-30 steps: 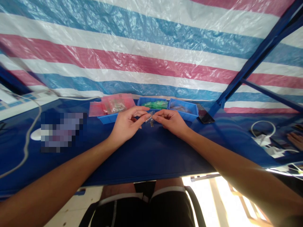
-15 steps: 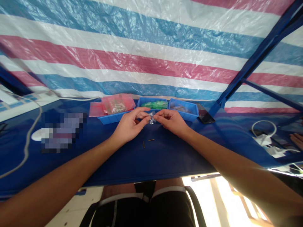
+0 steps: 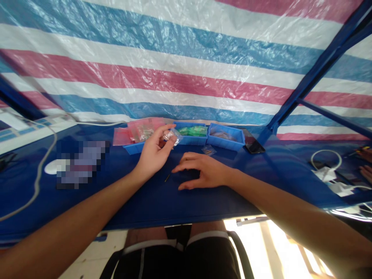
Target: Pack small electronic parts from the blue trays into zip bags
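Observation:
My left hand (image 3: 154,150) pinches a small clear plastic bag (image 3: 172,136) between its fingertips, just in front of the blue trays. My right hand (image 3: 200,170) rests palm-down on the blue table cover (image 3: 151,201), fingers spread and holding nothing. A thin brass pin (image 3: 167,178) lies on the cover just left of my right fingertips. A second small clear bag (image 3: 209,150) lies flat beyond my right hand, in front of the trays. Anything under my right palm is hidden.
Three blue plastic trays stand along the back: one (image 3: 133,148) with pink bags, one (image 3: 190,135) with green bags, one (image 3: 226,137) with pinkish bags. A phone (image 3: 252,141) lies right of them. White cables and a co-worker's hand (image 3: 366,173) are at the far right.
My right hand has let go of the bag and moved down onto the table. My left hand has lifted the bag slightly. One brass pin remains visible where two showed before.

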### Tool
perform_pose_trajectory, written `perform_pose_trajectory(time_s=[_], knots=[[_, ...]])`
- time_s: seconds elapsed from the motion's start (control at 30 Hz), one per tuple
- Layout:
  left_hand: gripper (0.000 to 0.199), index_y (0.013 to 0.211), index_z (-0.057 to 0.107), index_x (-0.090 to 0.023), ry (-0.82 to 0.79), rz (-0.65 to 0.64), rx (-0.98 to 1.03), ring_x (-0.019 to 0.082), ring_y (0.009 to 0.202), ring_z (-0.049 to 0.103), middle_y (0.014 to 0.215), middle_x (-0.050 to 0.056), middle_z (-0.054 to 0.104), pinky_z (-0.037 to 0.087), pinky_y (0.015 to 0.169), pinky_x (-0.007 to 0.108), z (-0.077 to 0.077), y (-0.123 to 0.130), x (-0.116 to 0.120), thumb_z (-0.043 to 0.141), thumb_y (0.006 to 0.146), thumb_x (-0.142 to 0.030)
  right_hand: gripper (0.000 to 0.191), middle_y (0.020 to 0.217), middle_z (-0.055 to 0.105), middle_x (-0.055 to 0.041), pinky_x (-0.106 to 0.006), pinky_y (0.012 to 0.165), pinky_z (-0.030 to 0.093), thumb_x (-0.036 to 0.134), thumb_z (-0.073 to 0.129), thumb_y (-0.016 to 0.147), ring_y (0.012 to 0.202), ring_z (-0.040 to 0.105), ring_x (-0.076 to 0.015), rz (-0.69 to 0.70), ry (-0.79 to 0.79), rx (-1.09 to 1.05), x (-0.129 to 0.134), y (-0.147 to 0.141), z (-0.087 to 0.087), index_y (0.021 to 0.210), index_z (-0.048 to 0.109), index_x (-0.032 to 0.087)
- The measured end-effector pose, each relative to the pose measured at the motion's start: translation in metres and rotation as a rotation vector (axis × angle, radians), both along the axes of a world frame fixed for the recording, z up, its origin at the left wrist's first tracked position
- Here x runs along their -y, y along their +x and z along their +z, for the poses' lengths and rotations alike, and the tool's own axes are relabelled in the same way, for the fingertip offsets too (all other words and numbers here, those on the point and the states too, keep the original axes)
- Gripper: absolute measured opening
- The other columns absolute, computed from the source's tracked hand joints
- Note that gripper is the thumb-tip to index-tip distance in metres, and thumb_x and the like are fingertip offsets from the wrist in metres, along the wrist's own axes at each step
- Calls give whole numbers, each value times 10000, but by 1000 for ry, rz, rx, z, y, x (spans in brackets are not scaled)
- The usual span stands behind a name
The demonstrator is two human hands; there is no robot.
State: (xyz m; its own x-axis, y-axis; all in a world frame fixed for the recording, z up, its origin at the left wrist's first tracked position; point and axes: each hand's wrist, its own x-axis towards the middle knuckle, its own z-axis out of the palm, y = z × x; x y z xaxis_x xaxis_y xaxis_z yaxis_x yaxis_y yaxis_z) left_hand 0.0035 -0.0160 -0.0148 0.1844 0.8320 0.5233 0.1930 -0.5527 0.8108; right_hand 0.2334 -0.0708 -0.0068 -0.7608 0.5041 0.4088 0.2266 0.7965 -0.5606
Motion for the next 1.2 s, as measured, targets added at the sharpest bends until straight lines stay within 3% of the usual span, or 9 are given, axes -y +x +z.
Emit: perform_pose_trajectory(time_s=[0.13, 0.23, 0.3, 0.4, 0.53, 0.73, 0.93, 1.03, 1.2], knots=[[294, 1161, 657, -222, -39, -12, 103, 141, 801, 644, 893, -2, 668, 528, 733, 250, 1, 2, -1, 774, 967, -410, 266, 1141, 710, -103, -351, 986, 558, 351, 679, 1071, 1085, 676, -227, 56, 63, 62, -1, -4, -4, 1276, 793, 225], [282, 1016, 605, -215, -52, -51, 170, 137, 815, 667, 863, -13, 661, 547, 796, 264, 0, 4, -2, 807, 935, -392, 261, 1101, 706, -105, -345, 964, 565, 272, 592, 1107, 1047, 679, -221, 18, 101, 67, -10, -1, -11, 1249, 800, 204], [300, 1043, 613, -214, -51, -73, 178, 160, 901, 715, 917, 6, 705, 572, 884, 297, -1, 4, -3, 820, 922, -394, 266, 1104, 713, -111, -354, 953, 567, 250, 573, 1110, 1033, 676, -227, -27, 145, 71, -17, 4, -15, 1247, 795, 198], [443, 1272, 648, -222, -56, -90, 144, 195, 1039, 748, 1028, 41, 761, 585, 992, 342, -4, 3, -6, 836, 912, -397, 268, 1121, 726, -120, -371, 945, 564, 248, 555, 1116, 1038, 672, -241, -95, 222, 107, -26, 12, -17, 1226, 792, 190], [614, 1433, 657, -214, -89, -100, 125, 171, 953, 755, 1064, 53, 765, 619, 940, 318, -5, 1, -8, 870, 881, -380, 260, 1079, 737, -115, -365, 929, 563, 223, 547, 1116, 1022, 676, -243, -181, 284, 187, -30, 21, -14, 1191, 791, 176], [369, 1172, 810, -176, -118, -114, 85, 219, 977, 793, 1081, 94, 798, 684, 926, 375, -3, 1, -4, 787, 963, -479, 295, 1121, 756, -136, -399, 940, 564, 77, 526, 1074, 1024, 657, -259, -261, 363, 335, -16, 11, -9, 1152, 795, 172], [470, 1194, 829, -173, -160, -169, 56, 280, 1138, 783, 1201, 110, 812, 713, 975, 448, -2, 4, 1, 749, 980, -584, 336, 1183, 770, -128, -408, 998, 562, -1, 550, 1015, 1078, 655, -265, -259, 354, 340, -12, 7, -9, 1148, 789, 193], [490, 1186, 841, -183, -186, -183, 28, 284, 1112, 798, 1207, 102, 828, 703, 1009, 476, -1, 5, 1, 753, 968, -612, 351, 1154, 784, -121, -406, 1008, 555, -16, 546, 1001, 1063, 664, -263, -295, 329, 351, -16, 12, -6, 1153, 787, 191], [483, 1144, 862, -187, -228, -178, -28, 294, 1050, 825, 1190, 108, 841, 675, 1059, 503, -4, 2, -1, 788, 936, -616, 238, 1063, 780, -131, -381, 929, 548, 103, 565, 1061, 1028, 676, -267, -362, 324, 413, -19, 16, -3, 1170, 768, 165]])
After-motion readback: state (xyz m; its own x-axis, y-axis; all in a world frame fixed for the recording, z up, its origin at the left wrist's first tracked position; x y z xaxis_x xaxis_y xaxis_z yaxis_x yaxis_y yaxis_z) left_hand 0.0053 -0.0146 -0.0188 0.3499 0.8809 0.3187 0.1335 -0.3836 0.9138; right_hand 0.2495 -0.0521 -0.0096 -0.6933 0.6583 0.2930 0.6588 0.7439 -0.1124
